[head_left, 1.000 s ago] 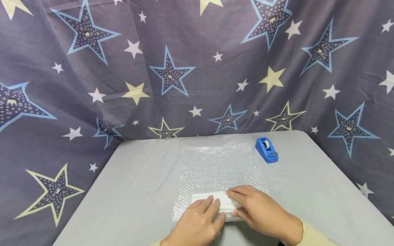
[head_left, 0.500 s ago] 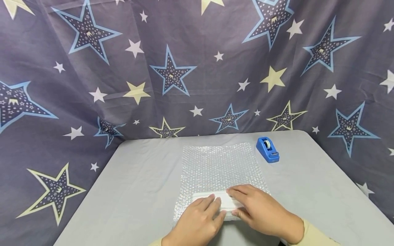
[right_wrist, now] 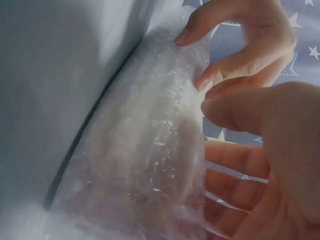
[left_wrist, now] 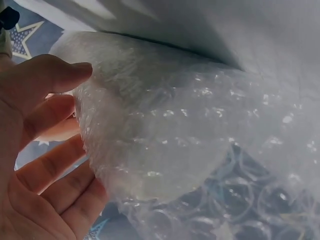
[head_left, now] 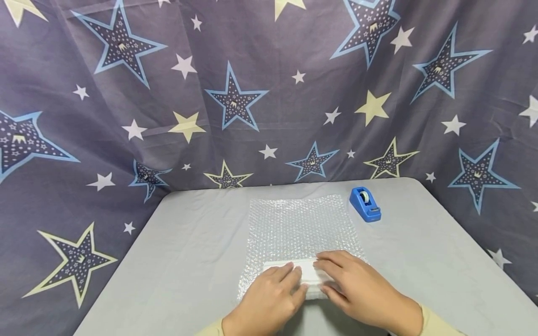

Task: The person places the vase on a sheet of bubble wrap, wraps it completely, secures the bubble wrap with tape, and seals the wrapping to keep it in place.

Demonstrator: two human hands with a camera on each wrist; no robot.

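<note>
A sheet of clear bubble wrap (head_left: 298,228) lies flat on the table, its near end folded round a flat white object (head_left: 310,272) whose kind I cannot tell. My left hand (head_left: 269,298) holds the left part of this bundle, fingers over the top and thumb on the near side. On the right part, my right hand (head_left: 361,289) holds it in the same way. Both wrist views show the rolled bubble wrap (left_wrist: 150,115) between thumb and fingers, with the right hand's thumb (right_wrist: 230,107) at the roll's edge. Layers of bubble wrap blur the white object there.
A blue tape dispenser (head_left: 364,204) with a roll of tape stands beyond the bubble wrap's right far corner. The grey-covered table (head_left: 189,252) meets a star-patterned curtain (head_left: 252,140) at the back and sides.
My right hand has shifted slightly to the right, its fingers a little farther from the left hand. The bundle has moved slightly away from me. The tape dispenser stays put.
</note>
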